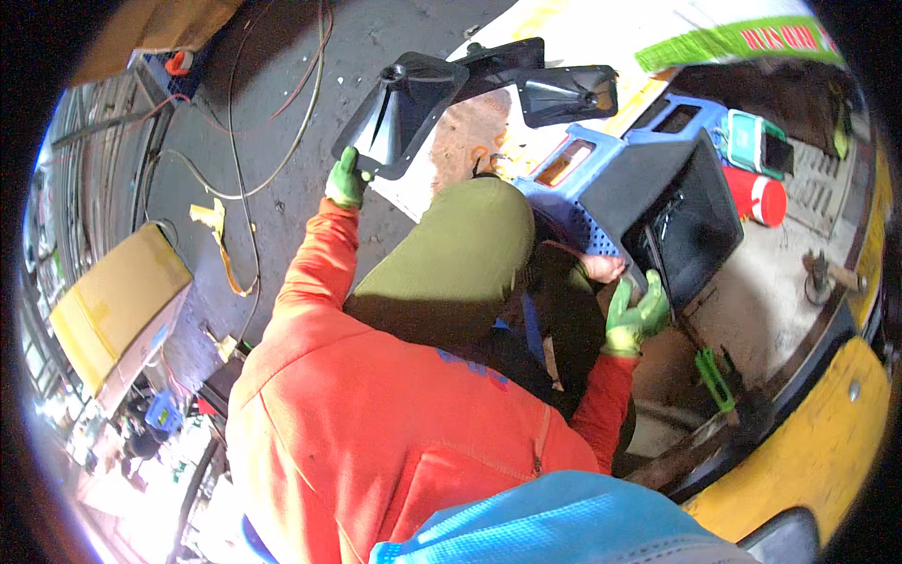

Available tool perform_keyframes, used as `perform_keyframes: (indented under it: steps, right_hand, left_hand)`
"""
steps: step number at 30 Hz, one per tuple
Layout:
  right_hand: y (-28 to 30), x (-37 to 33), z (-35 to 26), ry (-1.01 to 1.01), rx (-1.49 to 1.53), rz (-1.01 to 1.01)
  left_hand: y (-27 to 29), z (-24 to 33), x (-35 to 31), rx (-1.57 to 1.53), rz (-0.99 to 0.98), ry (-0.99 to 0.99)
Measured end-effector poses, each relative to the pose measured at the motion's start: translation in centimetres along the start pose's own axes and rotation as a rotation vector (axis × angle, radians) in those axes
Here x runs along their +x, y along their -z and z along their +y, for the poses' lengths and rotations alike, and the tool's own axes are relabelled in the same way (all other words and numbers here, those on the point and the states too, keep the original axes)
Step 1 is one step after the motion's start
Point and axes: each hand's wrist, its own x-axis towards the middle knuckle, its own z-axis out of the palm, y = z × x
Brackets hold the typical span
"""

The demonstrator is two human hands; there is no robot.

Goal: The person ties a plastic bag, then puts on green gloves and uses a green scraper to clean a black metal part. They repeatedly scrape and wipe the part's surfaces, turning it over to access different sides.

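Observation:
My left hand (346,179), in a green glove, is closed at the near corner of a black funnel-shaped plastic part (420,89) with a flat square flange. Two similar black parts lie beside it, a middle one (503,64) partly covered and a right one (570,94) with its spout up. My right hand (639,315), also green-gloved, has finger and thumb spread at the lower edge of a large black hollow part (700,211), its wide mouth facing right. Whether it touches that edge, I cannot tell. Bare skin shows just beside this hand.
Under the large part is a blue plastic stool (597,150). A red jug (756,197) and a teal container (756,143) stand to its right. Hoses (310,122) cross the grey floor at left, near a cardboard box (117,301). A yellow panel (799,442) borders the lower right.

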Motion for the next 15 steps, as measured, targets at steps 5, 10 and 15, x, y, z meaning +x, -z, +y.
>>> perform_keyframes:
  steps: [5, 10, 15]
  right_hand:
    - [-2.4, -0.3, 0.7, 0.017, -0.195, 0.160]
    - [-3.3, -0.6, 1.0, 0.059, -0.211, 0.213]
    - [-2.5, -0.8, 1.0, 0.070, -0.210, 0.182]
  left_hand:
    - [4.0, -5.8, -3.7, -0.536, 0.060, 0.500]
    - [2.8, -11.5, -7.1, -0.352, -0.057, 1.012]
    - [-3.5, -17.1, -4.0, -0.193, -0.595, 1.322]
